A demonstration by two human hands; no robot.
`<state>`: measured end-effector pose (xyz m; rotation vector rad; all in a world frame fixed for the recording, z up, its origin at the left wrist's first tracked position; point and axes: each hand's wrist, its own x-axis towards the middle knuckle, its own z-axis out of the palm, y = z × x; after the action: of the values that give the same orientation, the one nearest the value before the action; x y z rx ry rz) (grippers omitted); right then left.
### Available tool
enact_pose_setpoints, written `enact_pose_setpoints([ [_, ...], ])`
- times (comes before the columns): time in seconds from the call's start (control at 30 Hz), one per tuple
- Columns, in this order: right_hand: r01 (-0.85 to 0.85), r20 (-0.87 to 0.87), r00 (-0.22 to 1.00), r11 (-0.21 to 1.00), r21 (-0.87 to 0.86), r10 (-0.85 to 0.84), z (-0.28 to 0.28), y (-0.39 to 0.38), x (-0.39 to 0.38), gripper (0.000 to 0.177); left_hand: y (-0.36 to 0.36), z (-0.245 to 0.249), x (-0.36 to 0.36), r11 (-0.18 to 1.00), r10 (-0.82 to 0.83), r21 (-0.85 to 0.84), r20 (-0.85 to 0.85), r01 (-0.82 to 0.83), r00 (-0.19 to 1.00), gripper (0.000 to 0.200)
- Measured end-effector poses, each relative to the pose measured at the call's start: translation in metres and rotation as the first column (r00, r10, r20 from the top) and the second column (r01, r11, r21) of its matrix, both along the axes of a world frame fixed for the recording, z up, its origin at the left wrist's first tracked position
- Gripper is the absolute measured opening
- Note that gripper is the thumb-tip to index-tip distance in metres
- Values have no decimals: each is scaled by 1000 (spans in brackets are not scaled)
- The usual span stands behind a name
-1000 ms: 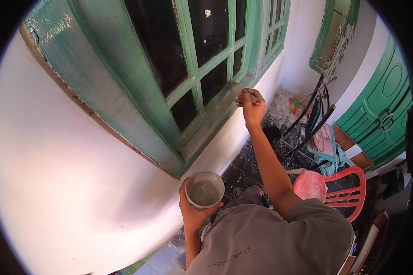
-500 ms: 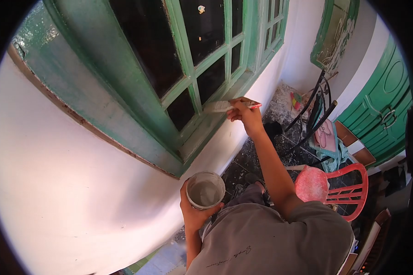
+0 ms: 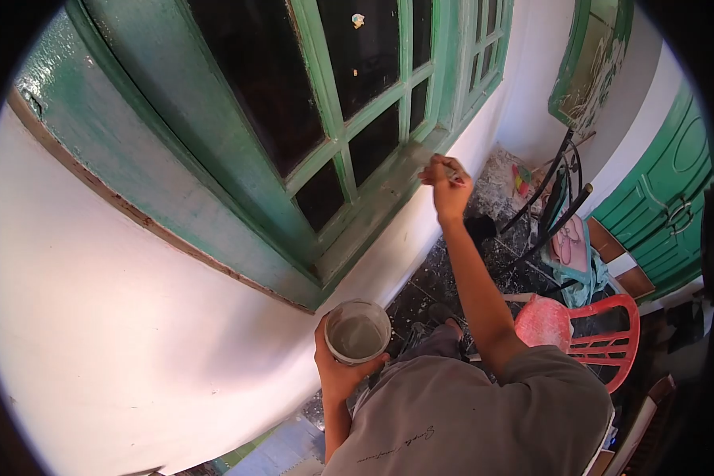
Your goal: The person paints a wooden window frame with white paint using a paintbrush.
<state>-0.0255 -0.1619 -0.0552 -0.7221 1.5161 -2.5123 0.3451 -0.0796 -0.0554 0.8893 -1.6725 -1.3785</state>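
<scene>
My left hand [image 3: 339,373] is wrapped round a round tub [image 3: 358,332] with grey-white liquid in it, in front of my body. Up and to the right, my right hand [image 3: 450,184] is closed on a paint brush, whose handle shows only in part between the fingers. The brush's bristles [image 3: 414,151] are blurred and lie at the sill of the green window frame [image 3: 349,131]. Dark panes sit behind its bars. The sill [image 3: 373,208] has a worn, greyish green surface.
A white wall [image 3: 135,293] curves below the window. At the right are a red plastic chair [image 3: 547,320], black metal bars [image 3: 559,226], a pink bag [image 3: 567,244] and a green door [image 3: 662,198]. The dark floor [image 3: 428,278] is spattered with white.
My right hand has moved up and to the right along the sill with the brush, and the wrist has turned. My left hand still holds the tub. The view has shifted slightly.
</scene>
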Motion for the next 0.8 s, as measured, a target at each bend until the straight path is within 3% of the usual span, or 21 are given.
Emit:
enact_pose_setpoints([
  [0.27,-444,244,876,893,73,416,20,33,34,25,0,-5,0,1000,-10,-5,9,10,1000,113],
  [0.4,-519,305,818,855,25,487,19,25,31,26,0,-4,-1,999,-29,26,11,29,1000,114],
  [0.57,-204,256,946,979,-6,199,14,8,5,23,1,3,2,999,-4,40,-7,4,1000,115],
  [0.7,62,169,984,996,-58,-51,15,2,-7,23,0,1,8,1000,19,13,9,-19,1000,115],
  [0.8,3,106,994,999,-48,3,6,-2,0,24,1,0,8,998,25,51,-35,-23,999,115],
])
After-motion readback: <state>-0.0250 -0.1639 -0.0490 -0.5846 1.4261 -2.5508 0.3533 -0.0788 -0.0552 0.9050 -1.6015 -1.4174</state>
